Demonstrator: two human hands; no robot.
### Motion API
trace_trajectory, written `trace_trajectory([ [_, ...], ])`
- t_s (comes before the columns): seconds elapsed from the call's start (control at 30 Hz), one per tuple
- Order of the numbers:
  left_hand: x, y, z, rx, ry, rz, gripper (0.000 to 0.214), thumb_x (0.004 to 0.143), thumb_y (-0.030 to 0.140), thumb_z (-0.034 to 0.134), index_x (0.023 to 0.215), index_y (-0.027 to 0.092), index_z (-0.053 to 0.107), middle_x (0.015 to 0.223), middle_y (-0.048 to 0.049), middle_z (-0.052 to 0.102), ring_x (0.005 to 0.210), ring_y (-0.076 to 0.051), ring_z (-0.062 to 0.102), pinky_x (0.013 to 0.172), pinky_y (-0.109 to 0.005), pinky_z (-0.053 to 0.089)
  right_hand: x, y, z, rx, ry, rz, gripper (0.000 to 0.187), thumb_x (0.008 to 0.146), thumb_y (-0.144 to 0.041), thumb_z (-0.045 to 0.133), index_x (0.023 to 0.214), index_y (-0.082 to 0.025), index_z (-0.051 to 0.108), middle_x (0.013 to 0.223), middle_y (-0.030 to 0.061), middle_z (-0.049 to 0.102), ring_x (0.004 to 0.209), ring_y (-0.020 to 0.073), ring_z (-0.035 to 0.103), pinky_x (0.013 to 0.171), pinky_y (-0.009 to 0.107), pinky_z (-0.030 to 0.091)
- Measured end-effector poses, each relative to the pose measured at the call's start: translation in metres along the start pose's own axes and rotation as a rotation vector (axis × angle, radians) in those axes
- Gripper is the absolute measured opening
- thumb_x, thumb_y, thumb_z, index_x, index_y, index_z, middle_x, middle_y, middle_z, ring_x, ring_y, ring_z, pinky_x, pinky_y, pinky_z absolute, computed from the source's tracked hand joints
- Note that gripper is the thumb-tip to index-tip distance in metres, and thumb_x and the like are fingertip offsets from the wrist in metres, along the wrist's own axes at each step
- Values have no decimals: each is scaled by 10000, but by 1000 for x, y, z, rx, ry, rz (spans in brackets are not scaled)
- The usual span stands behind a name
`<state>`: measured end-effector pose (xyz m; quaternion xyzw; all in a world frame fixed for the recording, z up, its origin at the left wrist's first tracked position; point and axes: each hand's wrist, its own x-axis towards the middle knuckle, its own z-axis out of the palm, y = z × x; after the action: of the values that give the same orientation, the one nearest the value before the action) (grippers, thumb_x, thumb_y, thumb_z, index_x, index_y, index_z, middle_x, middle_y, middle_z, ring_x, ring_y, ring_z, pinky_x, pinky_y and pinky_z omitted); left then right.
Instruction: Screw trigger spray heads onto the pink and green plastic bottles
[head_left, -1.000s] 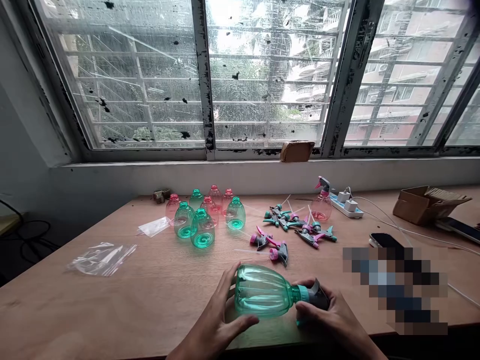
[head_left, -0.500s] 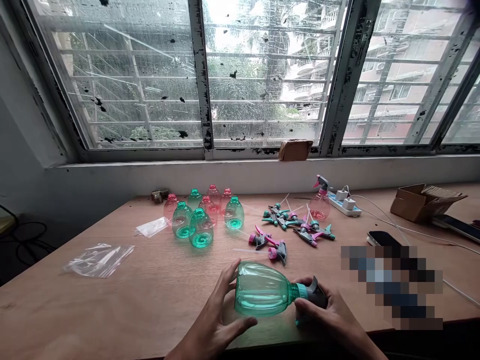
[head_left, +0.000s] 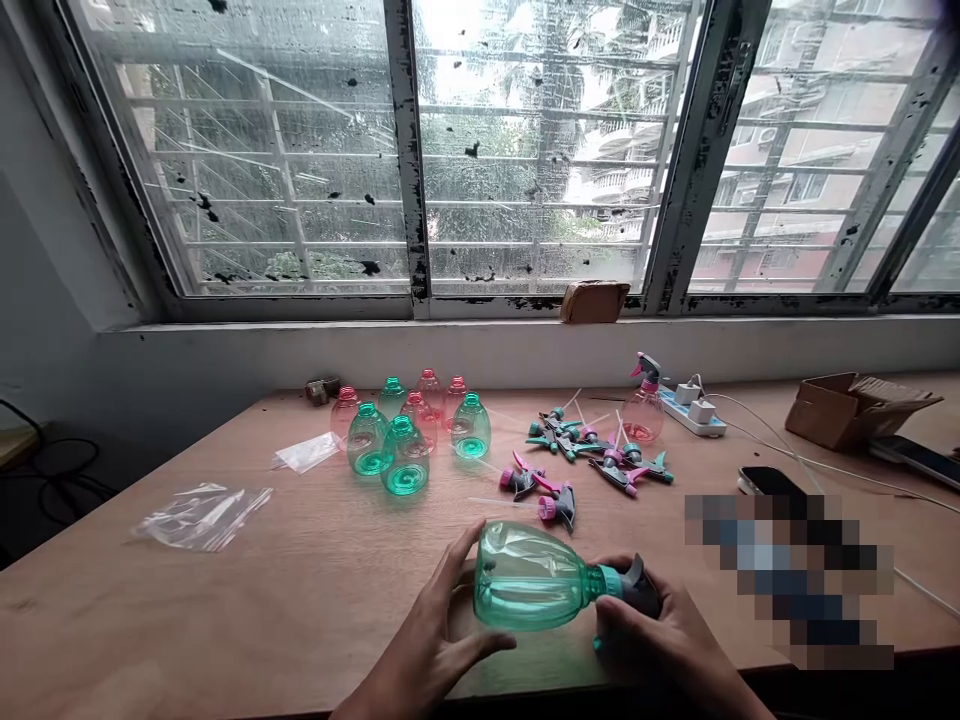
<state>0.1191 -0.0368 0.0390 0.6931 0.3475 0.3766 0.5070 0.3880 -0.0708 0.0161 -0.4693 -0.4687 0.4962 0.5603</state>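
A clear green spray bottle point(head_left: 532, 578) lies sideways above the near edge of the table, its base to the left. My left hand point(head_left: 442, 630) cups the base, index finger at the upper edge and thumb just under the bottle. My right hand point(head_left: 660, 630) is closed around the dark grey and teal spray head point(head_left: 634, 585) at the bottle's neck. The head is partly covered by my fingers. Beyond the hands lie several loose spray heads point(head_left: 559, 505) in pink, teal and grey, some with thin white tubes.
Several open green bottles point(head_left: 406, 470) and pink bottles point(head_left: 454, 408) stand at the back. A pink spray bottle point(head_left: 642, 412) with its head on stands by a power strip point(head_left: 694, 412). Plastic bags point(head_left: 202, 517) lie left; a phone point(head_left: 772, 482) and cardboard box point(head_left: 840, 410) are right.
The view has shifted very slightly. Both hands keep nearly the same place on the spray bottle, and the things on the table have not moved.
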Motion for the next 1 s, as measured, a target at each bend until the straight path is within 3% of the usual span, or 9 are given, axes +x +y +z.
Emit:
trace_trajectory([
  [0.17, 0, -14, -1, -4, 14, 22, 1074, 747, 424, 855, 1566, 367, 163, 1581, -123, 376, 1370, -363, 478, 1128, -476, 423, 1, 4, -1, -22, 16, -22, 442, 659, -473, 876, 931, -160, 725, 609, -21, 671, 542, 185, 647, 524, 283, 528],
  [0.3, -2, -8, -1, -79, -28, 21, 919, 830, 569, 720, 1564, 344, 214, 1587, -110, 364, 1397, -365, 445, 1125, -469, 435, 2, 6, -4, -57, -20, -25, 427, 680, -462, 866, 948, -160, 726, 649, -20, 649, 570, 178, 620, 544, 290, 521],
  [0.43, -3, 3, -1, 49, 0, 49, 776, 875, 436, 723, 1531, 368, 314, 1602, -54, 361, 1453, -335, 368, 1207, -455, 328, 3, 5, -5, -71, -25, -1, 421, 694, -462, 857, 953, -165, 710, 643, -18, 651, 580, 195, 632, 557, 309, 532],
  [0.53, -3, 3, 0, 73, -21, 54, 843, 875, 364, 738, 1553, 374, 237, 1586, -67, 404, 1447, -323, 391, 1225, -465, 283, 2, 4, -4, -43, 5, -2, 430, 676, -464, 867, 948, -171, 708, 625, -25, 656, 558, 191, 630, 538, 295, 523],
  [0.67, -3, -1, -2, -19, -32, 28, 927, 856, 418, 755, 1569, 356, 167, 1616, -96, 345, 1438, -335, 407, 1185, -463, 358, 1, 3, -3, -61, 3, -31, 402, 678, -453, 870, 920, -167, 725, 643, -22, 659, 570, 178, 621, 540, 275, 509],
  [0.83, -3, 2, -2, 116, 11, 64, 726, 896, 418, 699, 1520, 370, 332, 1634, -40, 311, 1476, -332, 334, 1221, -467, 299, 2, 4, -3, -39, 22, -13, 437, 655, -478, 879, 916, -168, 715, 619, -29, 640, 553, 170, 602, 529, 281, 524],
  [1.0, -2, -1, -1, 108, -9, 75, 853, 863, 419, 743, 1547, 353, 237, 1575, -84, 433, 1474, -329, 343, 1236, -501, 245, 0, 2, 1, -18, 72, -35, 458, 615, -504, 889, 882, -172, 723, 598, -34, 636, 524, 167, 596, 499, 270, 522],
])
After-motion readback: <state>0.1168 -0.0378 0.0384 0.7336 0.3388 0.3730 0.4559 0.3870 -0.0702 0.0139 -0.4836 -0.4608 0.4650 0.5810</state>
